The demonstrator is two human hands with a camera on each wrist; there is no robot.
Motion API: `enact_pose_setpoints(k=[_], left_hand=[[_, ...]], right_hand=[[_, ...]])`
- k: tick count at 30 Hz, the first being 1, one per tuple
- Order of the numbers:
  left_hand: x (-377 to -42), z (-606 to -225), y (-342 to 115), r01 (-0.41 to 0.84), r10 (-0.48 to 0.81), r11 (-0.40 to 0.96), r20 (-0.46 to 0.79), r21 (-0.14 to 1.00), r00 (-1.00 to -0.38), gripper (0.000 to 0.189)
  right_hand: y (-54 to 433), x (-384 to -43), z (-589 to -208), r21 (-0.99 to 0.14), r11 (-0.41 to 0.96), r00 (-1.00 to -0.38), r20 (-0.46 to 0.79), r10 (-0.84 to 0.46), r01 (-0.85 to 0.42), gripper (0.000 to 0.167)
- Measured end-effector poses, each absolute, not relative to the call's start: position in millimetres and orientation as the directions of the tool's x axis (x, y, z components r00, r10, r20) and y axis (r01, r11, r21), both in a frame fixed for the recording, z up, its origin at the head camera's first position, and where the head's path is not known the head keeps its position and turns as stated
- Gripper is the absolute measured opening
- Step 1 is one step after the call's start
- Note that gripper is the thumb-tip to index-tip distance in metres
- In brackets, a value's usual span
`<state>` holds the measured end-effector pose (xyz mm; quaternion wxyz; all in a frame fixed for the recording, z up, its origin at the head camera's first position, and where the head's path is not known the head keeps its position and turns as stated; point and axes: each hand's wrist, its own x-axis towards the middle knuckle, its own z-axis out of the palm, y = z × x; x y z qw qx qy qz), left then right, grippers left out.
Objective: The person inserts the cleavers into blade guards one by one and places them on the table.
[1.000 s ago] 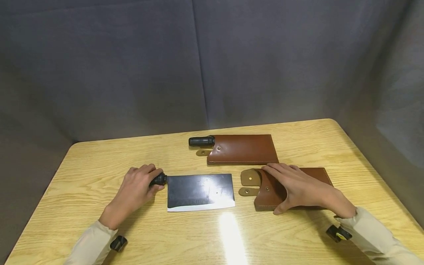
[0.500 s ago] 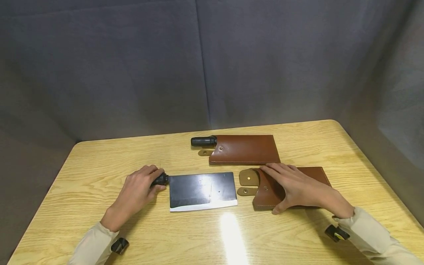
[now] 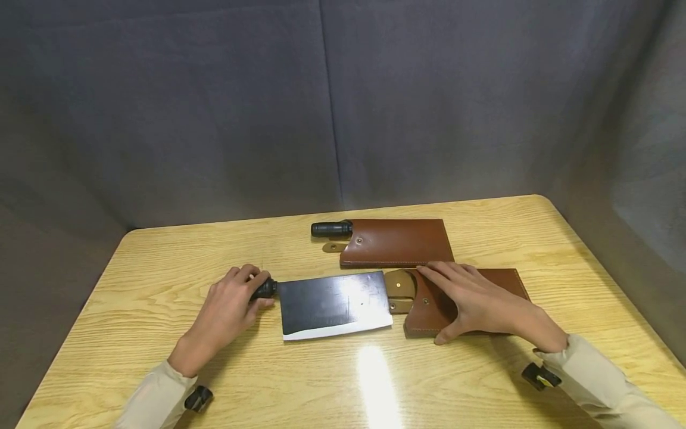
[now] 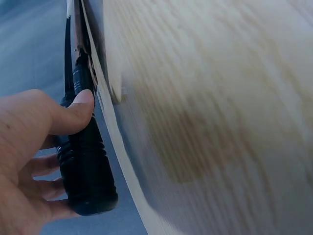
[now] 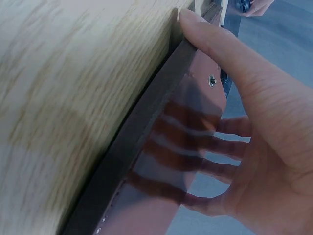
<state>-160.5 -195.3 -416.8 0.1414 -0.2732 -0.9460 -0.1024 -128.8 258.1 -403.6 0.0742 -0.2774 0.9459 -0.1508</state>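
Observation:
My left hand (image 3: 227, 305) grips the black handle (image 4: 88, 166) of a cleaver with a broad dark blade (image 3: 332, 307) and a bright cutting edge facing me. The blade lies nearly level, its right end overlapping the tan straps (image 3: 400, 285) of a brown leather knife sheath (image 3: 498, 280) in the head view. My right hand (image 3: 482, 304) spans that sheath, thumb at its near edge and fingertips at its far edge. In the right wrist view a metal snap (image 5: 212, 81) shows on the leather, and the fingers cast shadows across it.
Behind these lies a second brown sheath (image 3: 396, 241) with a black-handled knife (image 3: 329, 229) inside it. All of it rests on a pale wooden table (image 3: 177, 256). Dark grey cloth (image 3: 225, 119) hangs behind the table and at the sides.
The cleaver has moved right, its blade now covering part of the sheath's lower strap and tilting slightly up at the right. My right hand and the sheath have shifted slightly left in view.

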Motion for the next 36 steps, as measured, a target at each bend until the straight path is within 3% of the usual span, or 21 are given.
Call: enact_pose_setpoints(k=[9, 20, 36], left_hand=[[-158, -421, -191, 0.531, 0.47, 0.832, 0.304, 0.163, -0.829, 0.044], [-157, -423, -188, 0.575, 0.517, 0.818, 0.42, 0.014, -0.746, 0.042], [-153, -418, -186, 0.604, 0.535, 0.797, 0.435, 0.025, -0.724, 0.041]], right_hand=[[253, -131, -406, -0.315, 0.794, -0.828, -0.044, -0.559, -0.519, 0.126], [251, -129, -409, -0.314, 0.812, -0.843, -0.06, -0.534, -0.492, 0.124], [246, -128, -408, -0.343, 0.807, -0.839, -0.086, -0.537, -0.481, 0.125]])
